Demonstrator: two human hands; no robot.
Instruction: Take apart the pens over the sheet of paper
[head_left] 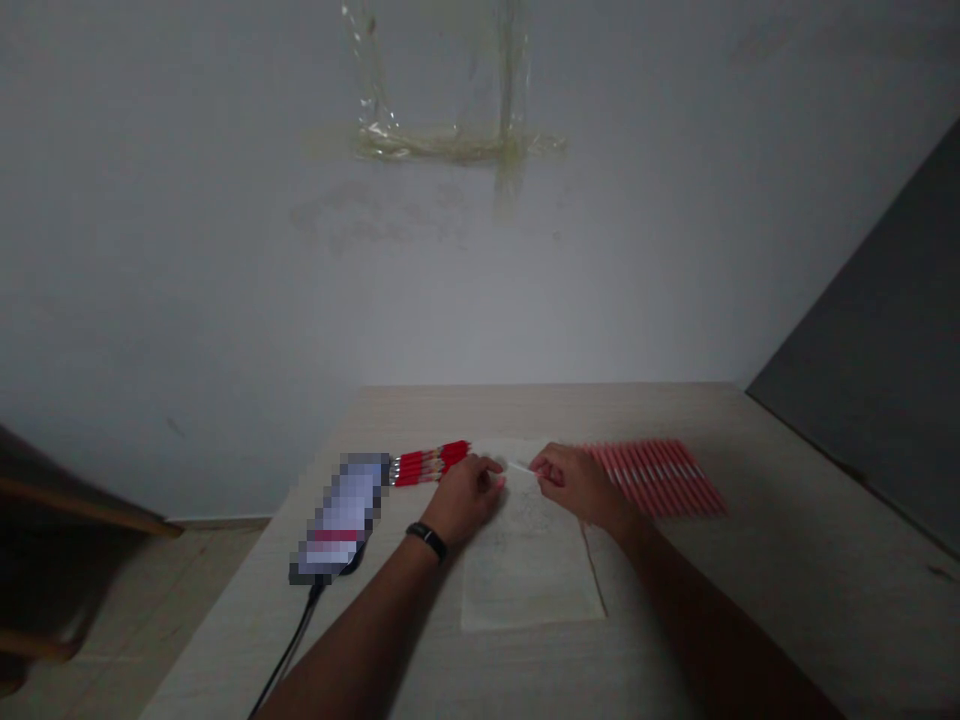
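Head view is showing me the table [787,610], a pale sheet [536,585] lying between the red pens [664,480] on the right and a smaller red bunch [420,467] on the left, the sheet's near half offering room. Over its far half the left hand [461,495] is curling inward, its hold unclear to me, while the right hand [576,482] is pinching a slim white piece [521,468], long axis pointing leftward toward it

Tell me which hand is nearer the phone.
Left. The left hand is right of the phone, apart from it; the right hand is farther right, beyond the left one.
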